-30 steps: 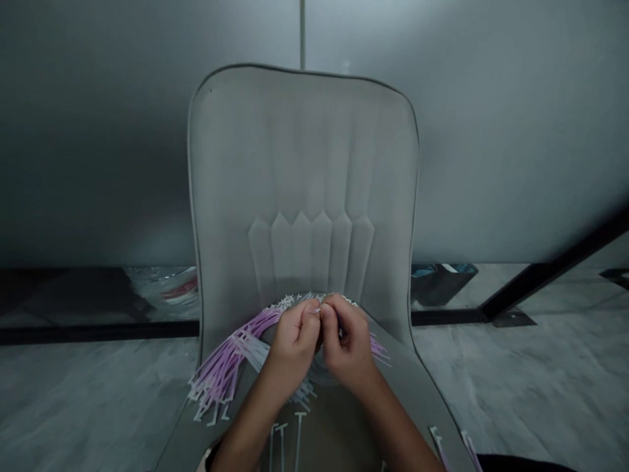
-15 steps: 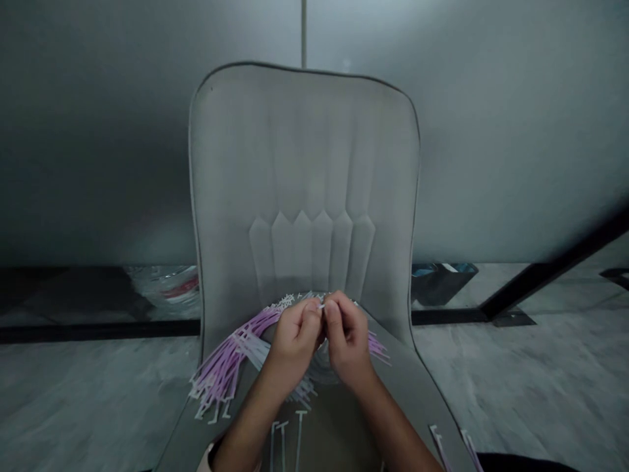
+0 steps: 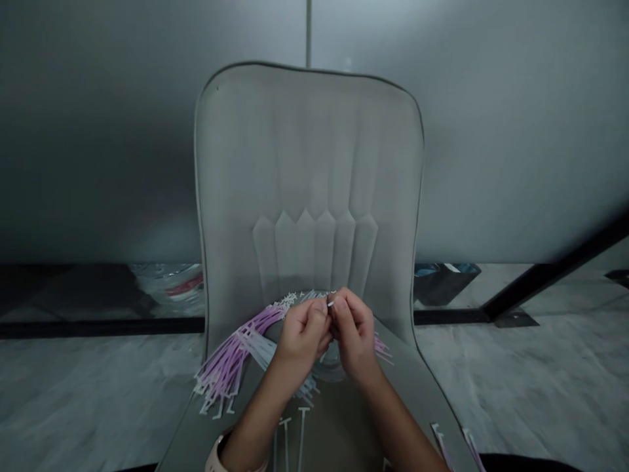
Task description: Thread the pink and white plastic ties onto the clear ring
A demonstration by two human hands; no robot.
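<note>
My left hand (image 3: pixel 303 331) and my right hand (image 3: pixel 354 331) meet over the chair seat, fingertips together. Both are closed in a pinch. A small white tip (image 3: pixel 331 303) shows by my right thumb; the rest of that piece is hidden in the fingers. What my left fingers grip is covered. Beside my left hand lies a fan of thin purple sticks (image 3: pixel 227 359) with white bent or T-shaped ends. Pale bluish sticks (image 3: pixel 260 347) cross under them. Behind my hands a clear round container (image 3: pixel 330 372) is partly hidden.
The grey padded chair (image 3: pixel 309 151) stands before a grey wall. Several pale T-ended sticks (image 3: pixel 303 432) lie near the seat's front, and purple ones with white ends (image 3: pixel 442 442) at the right edge. A clear plastic bag (image 3: pixel 170 285) and a dark box (image 3: pixel 445 285) sit beyond.
Both hands have shifted slightly right in the view, along with the chair. The white tip now shows more by my right thumb, and the hands stay pinched together.
</note>
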